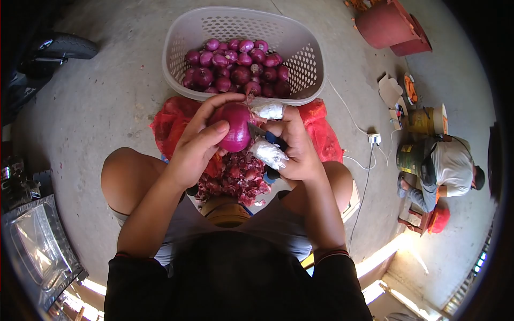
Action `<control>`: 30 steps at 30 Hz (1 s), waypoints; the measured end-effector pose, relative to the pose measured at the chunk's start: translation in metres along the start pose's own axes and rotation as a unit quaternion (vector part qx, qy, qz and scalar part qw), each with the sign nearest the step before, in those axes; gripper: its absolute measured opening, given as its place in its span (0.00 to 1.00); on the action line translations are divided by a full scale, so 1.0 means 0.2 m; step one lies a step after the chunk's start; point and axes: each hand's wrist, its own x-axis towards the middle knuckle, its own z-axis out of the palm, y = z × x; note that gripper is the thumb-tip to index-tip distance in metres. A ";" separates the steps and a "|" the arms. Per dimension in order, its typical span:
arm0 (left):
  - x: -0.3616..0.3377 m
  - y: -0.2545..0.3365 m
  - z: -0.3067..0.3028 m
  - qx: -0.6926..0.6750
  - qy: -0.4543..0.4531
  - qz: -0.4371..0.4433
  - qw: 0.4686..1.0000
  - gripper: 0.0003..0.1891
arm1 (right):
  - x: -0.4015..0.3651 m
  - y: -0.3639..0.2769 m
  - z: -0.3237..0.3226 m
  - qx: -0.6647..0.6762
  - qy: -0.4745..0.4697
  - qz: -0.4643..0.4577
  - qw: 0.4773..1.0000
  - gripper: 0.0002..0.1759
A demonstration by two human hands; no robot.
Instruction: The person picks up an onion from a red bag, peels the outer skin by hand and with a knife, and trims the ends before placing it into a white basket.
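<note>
A large red onion rests in my left hand, its fingers and thumb closed round it. My right hand grips a small knife with a dark blue handle, and its blade meets the onion's right side. White wrapping covers my right thumb and a finger. Dry papery skin clings to the onion's upper end. Below my hands lies a heap of onion skins, above a yellowish bucket between my knees. A grey plastic basket full of purple onions stands just beyond.
Red mesh sacking lies under the basket's near side. Cables run to a white power strip on the right. A co-worker sits bent over beside buckets. At upper left is a black tyre; a red tub stands upper right.
</note>
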 end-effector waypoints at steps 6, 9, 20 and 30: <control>0.01 -0.01 0.02 0.003 0.006 0.000 1.000 0.25 | 0.02 -0.02 -0.01 -0.003 -0.006 0.018 1.000 0.34; 0.00 -0.01 0.00 0.011 -0.002 -0.008 1.000 0.24 | 0.03 -0.07 -0.02 0.005 -0.019 0.043 0.999 0.33; 0.00 -0.01 -0.01 -0.018 -0.025 -0.011 0.999 0.25 | 0.02 -0.02 0.00 0.009 -0.005 0.023 1.000 0.31; 0.01 -0.02 0.00 0.005 -0.005 -0.002 1.000 0.26 | 0.00 -0.03 -0.01 0.085 -0.009 0.038 0.996 0.36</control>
